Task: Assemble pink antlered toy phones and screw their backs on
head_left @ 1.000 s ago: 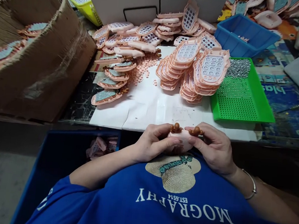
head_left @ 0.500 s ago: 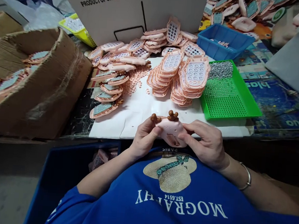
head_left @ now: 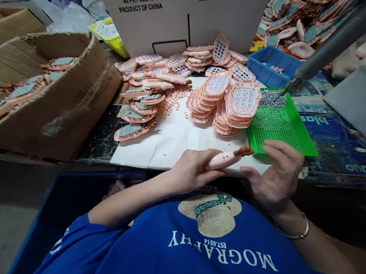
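Note:
My left hand (head_left: pixel 190 168) grips a pink plastic toy casing (head_left: pixel 224 160), held edge-on above the front of the white work sheet. Brown antler-shaped pieces (head_left: pixel 244 150) stick out from its right end. To the right, my right hand (head_left: pixel 277 172) is open, fingers spread and apart from the casing, close to the front of the green basket (head_left: pixel 299 140). Small silver screws (head_left: pixel 273 99) lie at the back of that basket. The tip of a grey power screwdriver (head_left: pixel 329 47) reaches over them from the upper right.
Stacked pink casings with button grids (head_left: pixel 243 98) stand mid-table, with loose pink buttons (head_left: pixel 170 103) to their left. Assembled halves with green boards (head_left: pixel 133 129) lie further left, beside a cardboard box (head_left: pixel 62 102). A blue bin (head_left: pixel 271 61) sits behind the green basket.
My right hand has let go of the casing and moved right, opening. My left hand has turned the casing edge-on. The screwdriver has come into view over the screws.

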Tool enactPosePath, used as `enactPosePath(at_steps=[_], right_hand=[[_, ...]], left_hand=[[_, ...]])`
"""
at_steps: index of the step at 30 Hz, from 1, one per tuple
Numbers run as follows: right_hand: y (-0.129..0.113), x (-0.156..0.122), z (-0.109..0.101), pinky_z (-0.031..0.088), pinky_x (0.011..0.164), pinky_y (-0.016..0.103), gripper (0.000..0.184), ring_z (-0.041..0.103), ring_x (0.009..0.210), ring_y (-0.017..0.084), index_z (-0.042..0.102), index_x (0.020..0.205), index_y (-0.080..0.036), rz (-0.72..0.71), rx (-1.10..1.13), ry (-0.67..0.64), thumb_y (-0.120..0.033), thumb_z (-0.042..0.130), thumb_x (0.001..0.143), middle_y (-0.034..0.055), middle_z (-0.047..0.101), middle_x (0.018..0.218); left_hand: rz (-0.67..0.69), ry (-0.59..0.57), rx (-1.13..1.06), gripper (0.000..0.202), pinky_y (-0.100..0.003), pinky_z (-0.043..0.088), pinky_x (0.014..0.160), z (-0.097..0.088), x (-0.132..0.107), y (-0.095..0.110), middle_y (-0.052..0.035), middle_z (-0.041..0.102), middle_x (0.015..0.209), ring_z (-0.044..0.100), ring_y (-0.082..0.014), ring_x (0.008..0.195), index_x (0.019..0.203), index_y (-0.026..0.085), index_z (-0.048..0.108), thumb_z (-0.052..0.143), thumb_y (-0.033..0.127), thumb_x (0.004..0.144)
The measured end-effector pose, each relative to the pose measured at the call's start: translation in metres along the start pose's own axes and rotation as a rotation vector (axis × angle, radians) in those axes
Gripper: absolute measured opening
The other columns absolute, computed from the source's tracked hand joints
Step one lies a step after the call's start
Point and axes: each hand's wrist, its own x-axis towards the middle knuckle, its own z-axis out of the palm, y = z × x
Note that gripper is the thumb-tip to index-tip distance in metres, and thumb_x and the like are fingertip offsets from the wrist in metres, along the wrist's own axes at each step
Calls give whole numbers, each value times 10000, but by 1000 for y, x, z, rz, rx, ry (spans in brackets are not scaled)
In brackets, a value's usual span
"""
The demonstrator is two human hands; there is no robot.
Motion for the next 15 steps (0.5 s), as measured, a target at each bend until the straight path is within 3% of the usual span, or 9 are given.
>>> enactPosePath(at_steps=[2, 5, 8, 10, 13, 15], right_hand=[[-5, 10, -8, 353, 1117, 574, 492, 549, 1220, 327, 594, 1335, -281, -194, -96, -203, -355, 746, 872, 94, 639, 1197], [-10, 19, -10, 368, 1088, 579, 330, 602, 1067, 295, 654, 1236, -277, -209, -93, -390, -313, 695, 910, 69, 673, 992], [-10, 18, -5, 495, 901, 470, 206, 596, 912, 254, 703, 1121, -256, -93, -36, -380, -293, 674, 921, 64, 634, 879], [-11, 15, -2, 508, 811, 433, 180, 597, 883, 251, 711, 1094, -244, -61, -24, -408, -305, 650, 936, 73, 638, 889], [-12, 15, -4, 497, 896, 501, 244, 626, 926, 272, 677, 1175, -249, -118, -14, -449, -317, 641, 943, 93, 666, 1000], [-6, 21, -15, 449, 1003, 561, 317, 618, 1061, 310, 644, 1237, -296, -96, -32, -328, -338, 669, 923, 99, 656, 1135]], left_hand=[[-9, 1, 58, 338, -252, 395, 652, 0, 0, 1, -20, 685, 761, 585, -152, 663, 1112, 175, 695, 688, 396, 858], [-45, 64, 62, 352, -251, 377, 635, 3, -2, 1, -35, 693, 722, 592, -154, 647, 1041, 163, 734, 692, 461, 858], [-71, 53, -42, 374, -257, 413, 685, 4, -6, -3, -63, 744, 845, 634, -172, 725, 1070, 160, 731, 704, 463, 853], [-91, 32, -116, 364, -256, 425, 701, 4, -7, -4, -60, 749, 892, 635, -172, 751, 1077, 170, 729, 729, 443, 836], [-160, 15, -229, 339, -239, 407, 647, 4, -8, -2, -26, 707, 818, 575, -138, 686, 1052, 175, 724, 750, 417, 816], [-283, -27, -478, 336, -225, 404, 607, 4, -7, -2, -16, 675, 785, 556, -120, 654, 994, 163, 707, 750, 441, 810]])
